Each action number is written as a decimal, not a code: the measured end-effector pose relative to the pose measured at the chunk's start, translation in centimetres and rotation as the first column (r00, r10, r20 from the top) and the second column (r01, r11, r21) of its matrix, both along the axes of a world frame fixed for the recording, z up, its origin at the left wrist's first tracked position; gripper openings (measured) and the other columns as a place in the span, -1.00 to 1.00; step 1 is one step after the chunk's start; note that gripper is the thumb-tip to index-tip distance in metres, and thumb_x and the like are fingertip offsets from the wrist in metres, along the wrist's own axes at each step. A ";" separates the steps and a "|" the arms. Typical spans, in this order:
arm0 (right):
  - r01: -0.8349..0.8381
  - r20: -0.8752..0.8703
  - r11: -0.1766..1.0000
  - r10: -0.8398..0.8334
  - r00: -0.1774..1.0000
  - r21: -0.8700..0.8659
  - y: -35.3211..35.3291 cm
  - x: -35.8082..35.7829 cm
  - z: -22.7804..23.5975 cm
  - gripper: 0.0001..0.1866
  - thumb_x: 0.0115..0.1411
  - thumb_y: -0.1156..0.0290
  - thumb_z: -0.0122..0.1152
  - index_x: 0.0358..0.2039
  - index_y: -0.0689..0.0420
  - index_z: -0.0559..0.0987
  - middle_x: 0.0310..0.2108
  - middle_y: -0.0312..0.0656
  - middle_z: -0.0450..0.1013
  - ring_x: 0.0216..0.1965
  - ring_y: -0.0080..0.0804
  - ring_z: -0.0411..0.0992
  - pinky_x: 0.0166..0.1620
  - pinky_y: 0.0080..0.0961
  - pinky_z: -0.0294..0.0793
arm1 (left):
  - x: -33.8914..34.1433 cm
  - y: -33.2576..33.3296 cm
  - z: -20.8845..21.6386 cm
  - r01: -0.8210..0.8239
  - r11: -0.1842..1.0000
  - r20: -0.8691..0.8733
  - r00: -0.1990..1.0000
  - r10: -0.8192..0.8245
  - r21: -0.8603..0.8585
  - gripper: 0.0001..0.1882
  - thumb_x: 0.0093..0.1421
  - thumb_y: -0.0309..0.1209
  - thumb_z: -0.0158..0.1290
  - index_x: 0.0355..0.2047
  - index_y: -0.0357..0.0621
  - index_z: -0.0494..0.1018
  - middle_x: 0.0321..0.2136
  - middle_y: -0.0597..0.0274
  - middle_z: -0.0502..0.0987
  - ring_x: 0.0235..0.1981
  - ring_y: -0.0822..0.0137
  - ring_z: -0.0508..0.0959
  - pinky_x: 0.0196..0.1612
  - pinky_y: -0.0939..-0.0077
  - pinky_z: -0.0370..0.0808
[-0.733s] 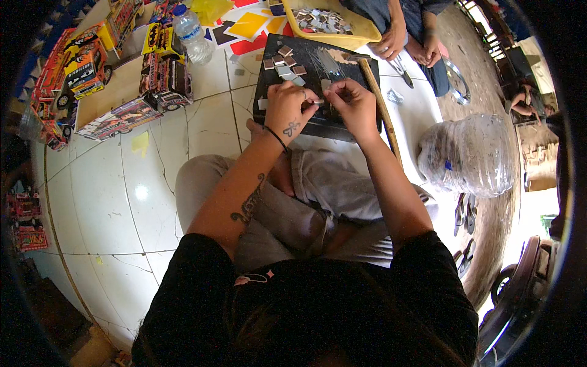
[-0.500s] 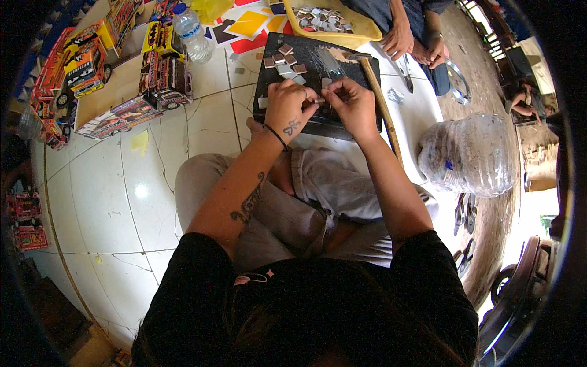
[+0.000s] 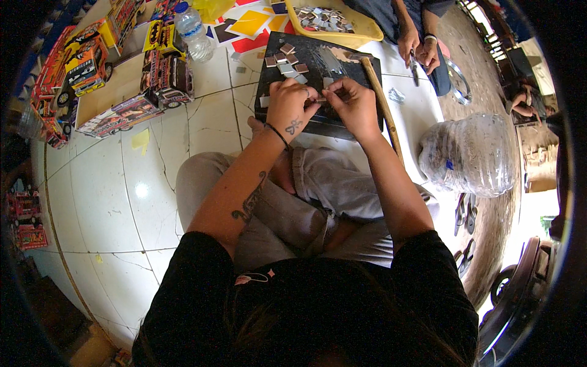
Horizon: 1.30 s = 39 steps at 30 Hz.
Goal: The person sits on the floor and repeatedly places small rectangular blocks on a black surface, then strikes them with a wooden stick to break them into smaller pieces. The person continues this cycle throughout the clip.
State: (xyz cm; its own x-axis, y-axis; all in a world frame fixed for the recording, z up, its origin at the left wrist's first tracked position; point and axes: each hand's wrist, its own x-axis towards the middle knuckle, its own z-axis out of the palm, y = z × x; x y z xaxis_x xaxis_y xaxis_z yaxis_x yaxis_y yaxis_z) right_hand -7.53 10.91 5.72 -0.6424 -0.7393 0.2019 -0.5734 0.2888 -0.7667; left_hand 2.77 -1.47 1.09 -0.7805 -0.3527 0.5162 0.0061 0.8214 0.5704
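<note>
My left hand [image 3: 290, 105] and my right hand [image 3: 356, 109] meet over the near part of a black board [image 3: 312, 52]. Both are closed in a fingertip pinch on a small brown piece [image 3: 321, 100], mostly hidden by the fingers. Several small square pieces [image 3: 286, 68], brown or silvery on their faces, lie loose on the board beyond my left hand. A hammer [image 3: 380, 101] with a wooden handle rests along the board's right side, its head near the far corner. Between the loose squares and the hammer, the board carries a shiny greyish smear.
A yellow tray [image 3: 367, 35] of similar squares stands beyond the board. At far right, a co-worker's hands [image 3: 419, 52] hold a dark slim tool. Toy trucks [image 3: 131, 113] and a water bottle [image 3: 194, 35] stand left; a large plastic jug [image 3: 468, 156] lies right.
The co-worker's hands have come together around the slim tool, which lay on the floor before. My own hands have hardly moved, still pinching the small piece.
</note>
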 end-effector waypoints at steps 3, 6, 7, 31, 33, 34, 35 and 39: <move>-0.032 -0.068 0.999 0.031 0.997 -0.011 0.0 -0.1 0.1 -0.92 0.08 0.55 0.25 -0.46 0.26 0.52 -0.55 -0.23 0.50 -0.49 -0.67 0.44 -0.39 -0.64 0.43 | 0.0 0.0 0.0 0.002 1.000 0.002 1.000 -0.002 0.001 -0.85 -0.09 -0.33 0.24 -0.50 -0.04 0.54 -0.52 0.30 0.55 -0.32 0.22 0.47 -0.15 0.25 0.25; -0.068 -0.143 0.997 0.073 0.987 0.036 -0.1 -0.2 0.5 -0.91 0.08 0.52 0.26 -0.45 0.26 0.53 -0.56 -0.18 0.50 -0.52 -0.63 0.45 -0.41 -0.61 0.44 | 0.0 0.0 0.1 0.001 1.000 0.010 1.000 -0.001 0.011 -0.84 -0.09 -0.31 0.24 -0.50 -0.05 0.54 -0.51 0.28 0.55 -0.32 0.21 0.47 -0.15 0.25 0.26; -0.073 -0.149 0.996 0.079 0.986 0.044 -0.3 -0.2 0.6 -0.92 0.07 0.52 0.25 -0.45 0.25 0.53 -0.56 -0.17 0.51 -0.53 -0.61 0.45 -0.42 -0.60 0.44 | 0.0 0.0 0.1 0.000 1.000 0.015 1.000 0.000 0.016 -0.84 -0.09 -0.30 0.23 -0.49 -0.05 0.54 -0.51 0.27 0.55 -0.32 0.21 0.47 -0.14 0.25 0.26; 0.290 -0.235 0.891 -0.217 0.948 0.348 14.2 1.4 0.5 -0.49 0.22 0.52 -0.03 0.19 0.17 0.17 -0.29 -0.01 0.40 -0.33 -0.03 0.48 -0.24 -0.24 0.44 | -1.0 0.8 -0.2 0.090 0.982 -0.142 0.988 -0.066 0.166 -0.90 0.06 -0.42 0.11 -0.53 -0.18 0.48 -0.54 0.14 0.48 -0.40 0.06 0.46 -0.25 0.25 0.39; 0.198 0.115 0.920 -0.249 0.962 0.337 15.5 3.5 3.0 -0.49 0.25 0.51 -0.06 0.21 0.14 0.17 -0.37 -0.05 0.40 -0.37 -0.16 0.48 -0.27 -0.30 0.43 | -1.0 0.8 -0.2 0.086 0.981 -0.124 0.990 -0.065 0.174 -0.90 0.06 -0.42 0.11 -0.52 -0.18 0.48 -0.54 0.13 0.48 -0.39 0.05 0.46 -0.24 0.24 0.39; 0.166 0.291 0.928 -0.269 0.918 0.333 16.2 4.8 4.3 -0.49 0.26 0.51 -0.07 0.22 0.13 0.16 -0.42 -0.07 0.41 -0.39 -0.23 0.47 -0.28 -0.33 0.43 | -1.0 0.8 -0.3 0.077 0.982 -0.124 0.991 -0.056 0.175 -0.90 0.06 -0.42 0.11 -0.51 -0.18 0.48 -0.53 0.13 0.48 -0.38 0.04 0.46 -0.24 0.23 0.39; 0.148 0.312 0.927 -0.262 0.913 0.344 16.8 6.0 5.5 -0.49 0.27 0.51 -0.08 0.23 0.11 0.16 -0.41 -0.08 0.41 -0.39 -0.27 0.46 -0.27 -0.36 0.43 | -1.1 0.9 -0.3 0.069 0.982 -0.124 0.991 -0.048 0.175 -0.90 0.06 -0.42 0.11 -0.51 -0.18 0.48 -0.53 0.12 0.49 -0.38 0.04 0.46 -0.24 0.23 0.39; 0.118 0.136 0.914 -0.183 0.974 0.387 17.6 9.7 7.9 -0.47 0.27 0.53 -0.10 0.26 0.05 0.15 -0.37 -0.07 0.42 -0.40 -0.34 0.45 -0.23 -0.42 0.44 | -1.2 1.0 -0.6 0.070 0.979 -0.138 0.989 -0.044 0.192 -0.90 0.06 -0.43 0.12 -0.51 -0.19 0.48 -0.50 0.11 0.49 -0.36 0.03 0.46 -0.23 0.23 0.39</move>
State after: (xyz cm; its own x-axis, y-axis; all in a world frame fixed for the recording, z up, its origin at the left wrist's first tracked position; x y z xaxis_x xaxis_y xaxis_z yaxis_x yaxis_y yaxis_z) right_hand 2.21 28.52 13.58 -0.7523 -0.6310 -0.1894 -0.3746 0.6462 -0.6649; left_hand 1.55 -0.48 0.45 -0.7318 -0.4142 0.5413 0.1359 0.6896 0.7113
